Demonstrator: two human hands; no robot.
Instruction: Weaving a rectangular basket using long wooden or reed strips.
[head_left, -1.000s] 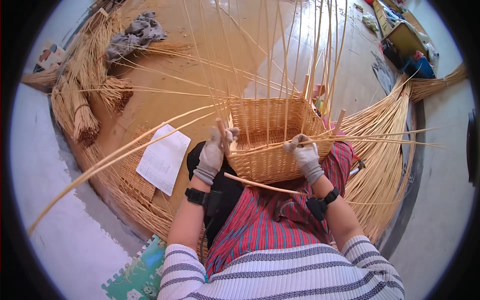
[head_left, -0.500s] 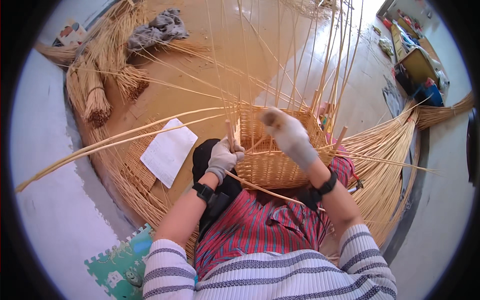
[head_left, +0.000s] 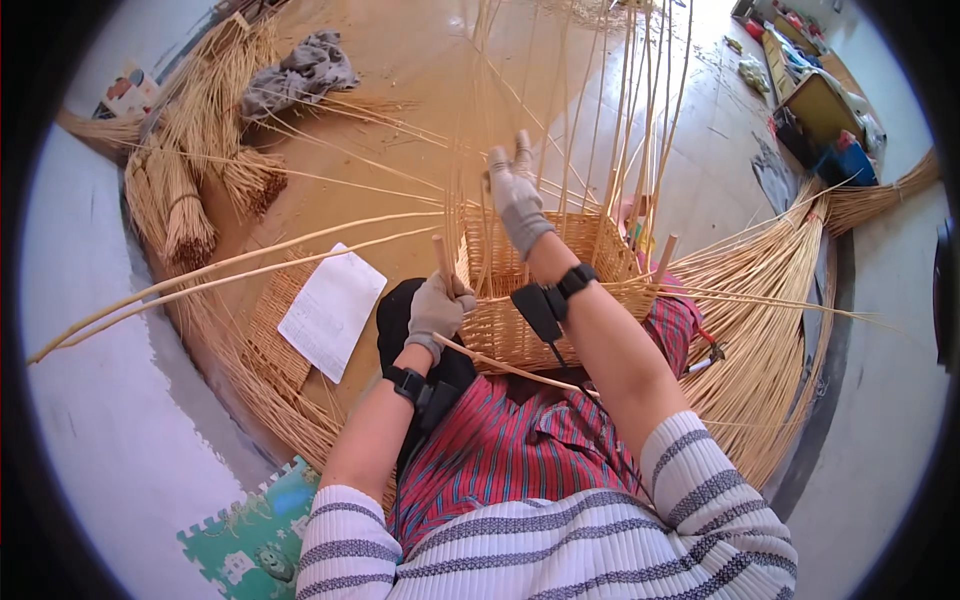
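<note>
A half-woven rectangular wicker basket point(head_left: 515, 335) rests on my lap, with tall thin willow rods point(head_left: 625, 110) standing up from its sides. My left hand point(head_left: 437, 310), in a pale work glove, is closed on the basket's near left corner, around the base of a short wooden peg point(head_left: 443, 258). A loose rod point(head_left: 510, 368) runs from below that hand toward the right. My right hand point(head_left: 516, 200), also gloved, is raised above the basket's far left part beside the upright rods, its fingers stretched apart. A second peg point(head_left: 667, 255) stands at the near right corner.
Bundles of rods lie at the far left point(head_left: 190, 200) and right point(head_left: 760, 330). Long rods point(head_left: 240, 262) stick out leftward from the basket. A white sheet point(head_left: 332, 310) lies beside a woven panel point(head_left: 275, 325). Grey cloth point(head_left: 300, 75) and a green foam mat point(head_left: 245, 535) are on the floor.
My right hand has moved up and left, from over the basket's near side, and its fingers have spread. The left hand keeps its grip on the corner; the whole view has shifted slightly.
</note>
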